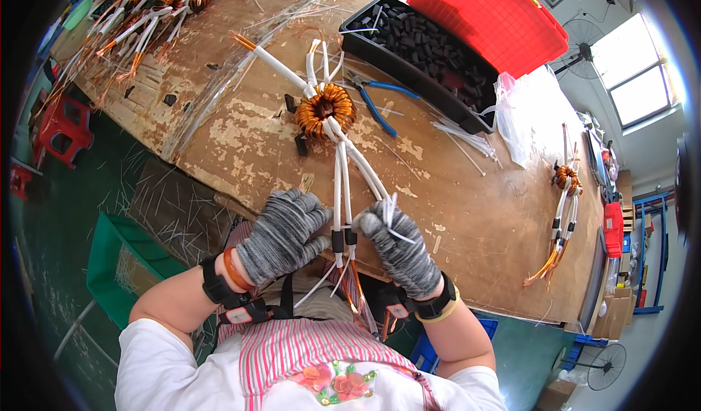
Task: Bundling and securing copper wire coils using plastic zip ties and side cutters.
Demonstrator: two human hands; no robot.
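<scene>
Copper coil (308, 115) is on the table (475, 214), w/ white wires (339, 185) btwn both hands. L hand (283, 234): fingers curled by wires, can't tell if gripping. R hand (396, 249): fingers pinch white strips (391, 217). L wrist tag (237, 315) too tiny to read.

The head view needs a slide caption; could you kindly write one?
Gloved left hand and right hand at white leads of a coil.

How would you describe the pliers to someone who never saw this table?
On the brown worktable, find the long black bin of small black pieces. Between it and the central copper-wound ring lie the pliers. Their two spread blue handles set them apart from the white ties nearby.
</scene>
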